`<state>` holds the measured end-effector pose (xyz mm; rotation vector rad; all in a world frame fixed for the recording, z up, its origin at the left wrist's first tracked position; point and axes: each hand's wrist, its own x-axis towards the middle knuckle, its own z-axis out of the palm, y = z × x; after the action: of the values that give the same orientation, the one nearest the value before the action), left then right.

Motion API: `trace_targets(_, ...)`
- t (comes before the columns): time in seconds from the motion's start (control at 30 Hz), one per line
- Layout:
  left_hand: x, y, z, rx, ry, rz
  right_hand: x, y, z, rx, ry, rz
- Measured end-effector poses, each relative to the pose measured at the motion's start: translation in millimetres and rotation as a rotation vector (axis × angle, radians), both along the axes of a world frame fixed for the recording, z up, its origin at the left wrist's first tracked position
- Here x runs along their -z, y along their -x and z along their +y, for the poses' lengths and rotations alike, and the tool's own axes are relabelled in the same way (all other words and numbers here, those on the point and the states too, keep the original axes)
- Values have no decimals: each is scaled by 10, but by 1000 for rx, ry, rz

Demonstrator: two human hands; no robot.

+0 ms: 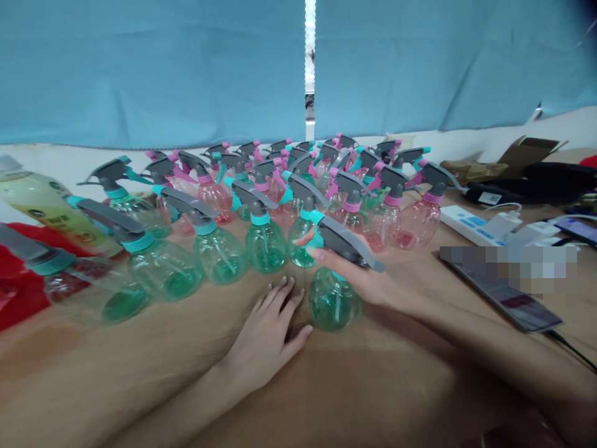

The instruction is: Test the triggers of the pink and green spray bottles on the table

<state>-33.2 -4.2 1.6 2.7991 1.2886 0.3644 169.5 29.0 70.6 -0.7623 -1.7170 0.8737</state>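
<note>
My right hand (347, 264) is wrapped round the neck of a green spray bottle (334, 306), under its grey and turquoise trigger head. That bottle stands upright at the front of the group. Just left of it, my left hand (268, 330) lies flat on the brown table (298, 398), fingers stretched out and holding nothing. Beyond the left fingertips stands another green spray bottle (265, 249) with a turquoise collar. A pink spray bottle (417, 221) with a pink collar stands behind and to the right of my right hand.
Several more green and pink spray bottles crowd the back. At left are a large yellowish bottle (51, 199) and red material (18, 274). A power strip (476, 227), a dark phone (504, 292) and an open cardboard box (527, 155) lie at right. Blue curtain (163, 68) hangs behind.
</note>
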Motion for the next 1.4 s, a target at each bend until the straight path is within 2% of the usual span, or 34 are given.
trace_targets(0.33,16,9,9,0,-19,0,22,1,-16,29,17,27)
trace_targets(0.63,7,3,4,3,-2,-11,66,-6,-10,126,-3,-37)
trace_targets(0.77,-21,-3,-13,13,21,-90,85,-4,2,134,-10,-14)
trace_targets(0.87,-43,-18,-58,16,69,-222,91,47,7,110,-11,37)
trace_targets(1.0,-79,-33,-126,-26,126,-437,93,267,11,100,-30,71)
trace_targets(1.13,-106,61,-177,-99,99,-633,82,636,-20,26,-44,66)
trace_targets(1.27,-130,321,-290,-178,52,-708,41,1044,-105,-16,-68,47)
trace_targets(1.4,-178,686,-487,-335,-8,-667,1,1463,-205,-88,-86,23)
